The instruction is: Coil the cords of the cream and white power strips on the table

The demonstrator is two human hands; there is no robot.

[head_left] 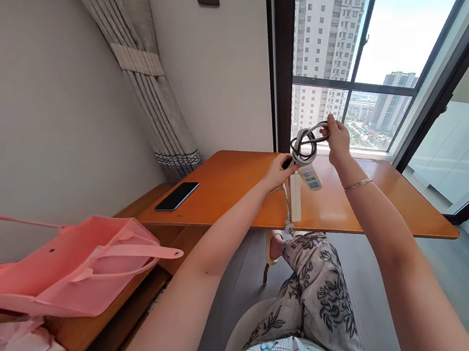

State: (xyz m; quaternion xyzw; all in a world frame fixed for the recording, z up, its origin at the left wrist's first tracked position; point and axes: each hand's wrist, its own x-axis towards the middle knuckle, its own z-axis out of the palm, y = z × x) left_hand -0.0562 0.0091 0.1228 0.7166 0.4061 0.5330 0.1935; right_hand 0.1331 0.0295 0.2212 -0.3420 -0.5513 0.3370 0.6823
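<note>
Above the wooden table, a coiled bundle of grey and black cables (305, 145) is held between both hands. My right hand (336, 139) is closed on a loop at the bundle's upper right. My left hand (280, 172) grips the lower left side of the bundle, with a small dark piece showing at its fingers. Just under the coil hangs a white power strip end with sockets (311, 177), tilted toward the right. A long white strip (295, 197) lies below it on the tabletop, and a grey cord with a plug (289, 225) reaches the near edge.
On the left part of the orange-brown table (234, 181) lies a black phone (177, 196). A pink bag (77, 270) stands on a lower wooden surface at left, with pink cloth (13, 336) by it. A window (352, 86) is behind the table, a curtain (158, 98) at left.
</note>
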